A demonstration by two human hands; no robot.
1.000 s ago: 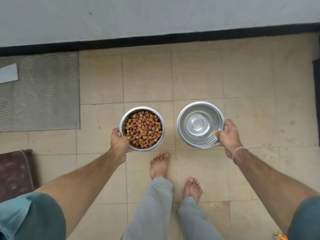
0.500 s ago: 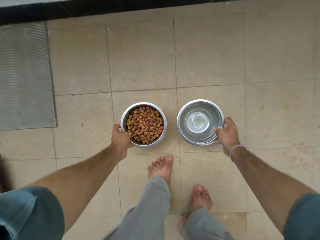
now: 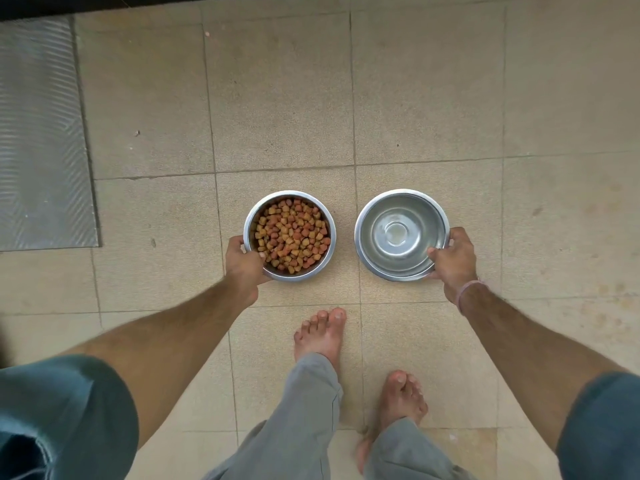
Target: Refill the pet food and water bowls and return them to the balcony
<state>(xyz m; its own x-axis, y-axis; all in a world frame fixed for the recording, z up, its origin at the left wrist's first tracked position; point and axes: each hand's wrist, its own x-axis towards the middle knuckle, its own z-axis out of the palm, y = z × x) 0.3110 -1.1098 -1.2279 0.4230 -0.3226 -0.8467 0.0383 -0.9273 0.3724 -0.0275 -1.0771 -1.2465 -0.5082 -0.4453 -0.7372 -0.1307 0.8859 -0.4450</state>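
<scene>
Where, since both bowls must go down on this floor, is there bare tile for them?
Bare tiles run beyond the food bowl and second bowl up to the dark strip, and rightward past the right hand. Crowded: the grey mat at left, the bare feet just behind the bowls.

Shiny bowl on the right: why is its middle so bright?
Head view: soft light reflects off the steel bowl and its bottom as pale glare; head view, lower down: the right foot looks slightly blurred, while the kibble bowl is sharp.
</scene>
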